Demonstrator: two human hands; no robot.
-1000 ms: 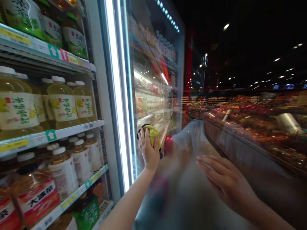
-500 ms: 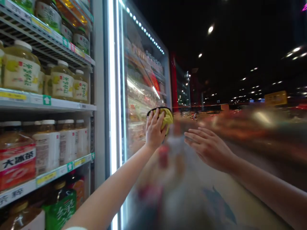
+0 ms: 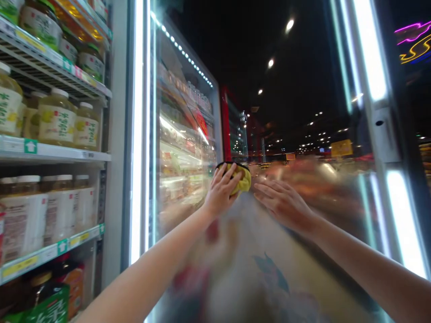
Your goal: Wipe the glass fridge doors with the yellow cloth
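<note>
A crumpled yellow cloth (image 3: 245,180) with a dark edge lies under the fingers of my left hand (image 3: 220,190), which presses it against the glass door (image 3: 289,134) in front of me. My left fingers are spread over the cloth and hide part of it. To the right of the cloth, my right hand (image 3: 283,202) has its fingers stretched out and holds nothing. It is at or close to the glass; whether it touches cannot be made out. Behind and below the hands the glass shows blurred shapes.
On the left stand cooler shelves (image 3: 57,154) with bottled drinks (image 3: 58,116) and price labels. Bright light strips (image 3: 136,134) run along the cooler's edge and more light strips (image 3: 370,49) at the right. A grey fitting (image 3: 385,134) sits between the right-hand strips.
The view has turned right, bringing the right-hand light strips and grey fitting into sight. My left hand with the cloth and my right hand are closer together.
</note>
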